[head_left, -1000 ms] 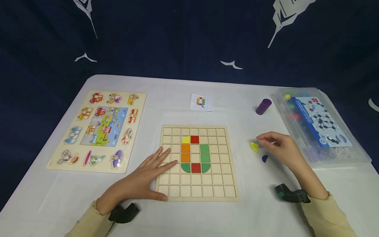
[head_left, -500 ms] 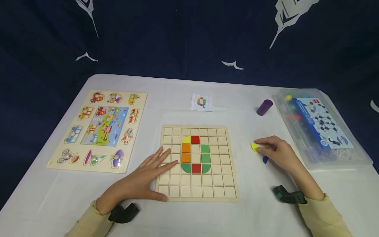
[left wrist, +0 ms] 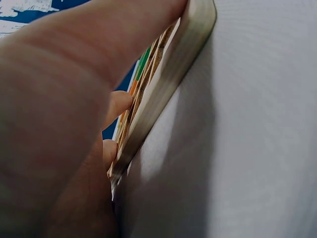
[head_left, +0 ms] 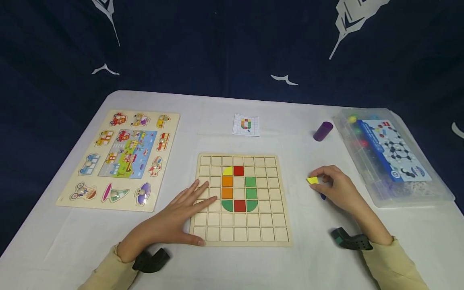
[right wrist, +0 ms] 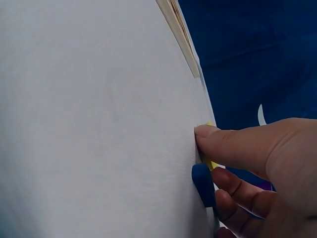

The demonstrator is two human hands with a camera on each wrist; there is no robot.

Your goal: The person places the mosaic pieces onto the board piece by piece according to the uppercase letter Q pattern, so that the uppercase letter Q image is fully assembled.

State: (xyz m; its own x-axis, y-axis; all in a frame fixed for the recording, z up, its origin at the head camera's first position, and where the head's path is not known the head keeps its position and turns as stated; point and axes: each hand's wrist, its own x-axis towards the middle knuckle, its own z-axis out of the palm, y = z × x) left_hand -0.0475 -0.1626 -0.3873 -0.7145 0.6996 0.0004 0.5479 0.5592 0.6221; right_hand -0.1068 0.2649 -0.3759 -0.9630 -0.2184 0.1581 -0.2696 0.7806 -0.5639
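My right hand (head_left: 335, 187) pinches a yellow quarter-circle piece (head_left: 312, 180) between thumb and fingers, right of the grid board. Partly hidden under that hand lies a dark blue piece (right wrist: 203, 185), plain in the right wrist view beside the fingertips. The square wooden grid board (head_left: 268, 221) carries red, orange, green and yellow pieces set in a ring shape; red squares (head_left: 239, 206) are at its top and bottom. With fingers spread, my left hand (head_left: 174, 221) rests on the board's left edge, its thumb near the front corner. The board's edge (left wrist: 163, 89) shows close up in the left wrist view.
A small pattern card (head_left: 245, 125) lies behind the board, and a purple cylinder (head_left: 323, 131) stands to its right. On the far right is a clear plastic box (head_left: 380, 193) with a blue label. A wooden picture puzzle (head_left: 161, 161) lies on the left.
My right hand has come down onto the yellow piece and taken it between thumb and fingers, tilting it. The hand now covers most of the blue piece. My left hand stays in place.
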